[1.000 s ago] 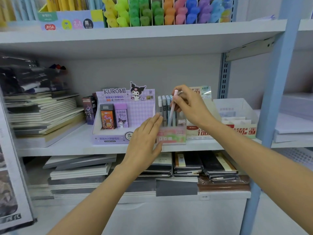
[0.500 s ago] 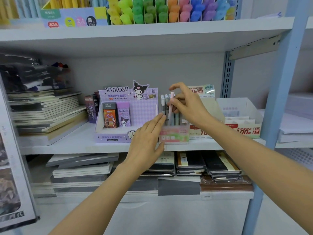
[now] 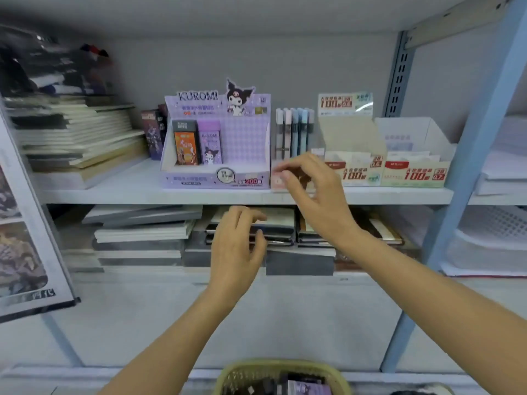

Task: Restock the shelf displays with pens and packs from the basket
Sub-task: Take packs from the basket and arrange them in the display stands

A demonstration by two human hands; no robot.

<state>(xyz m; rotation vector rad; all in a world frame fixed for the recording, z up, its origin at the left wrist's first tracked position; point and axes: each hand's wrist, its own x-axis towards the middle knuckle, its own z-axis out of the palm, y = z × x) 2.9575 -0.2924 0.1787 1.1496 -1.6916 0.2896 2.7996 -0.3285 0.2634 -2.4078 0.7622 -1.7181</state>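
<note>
Both hands have dropped away from the pen holder [image 3: 275, 182]: the left hand [image 3: 239, 243] hangs loosely curled and empty at lower centre, before stacked notebooks [image 3: 142, 232]. Right of the purple display box [image 3: 216, 143], pens [image 3: 295, 132] stand upright in that holder, the right hand [image 3: 310, 192] relaxed and empty just before it; the basket [image 3: 279, 363] sits at bottom centre.

The left forearm [image 3: 171, 337] and the right forearm [image 3: 427, 289], both bare, rise from the near edge and converge toward the middle. The left hand [image 3: 238, 246] is lower and nearer, its back to the camera, fingers loosely bent, thumb out to the right, holding nothing. The right hand [image 3: 315, 198] is higher and farther, just right of it, fingers loosely curled leftward, also holding nothing; its fingertips are blurred.
</note>
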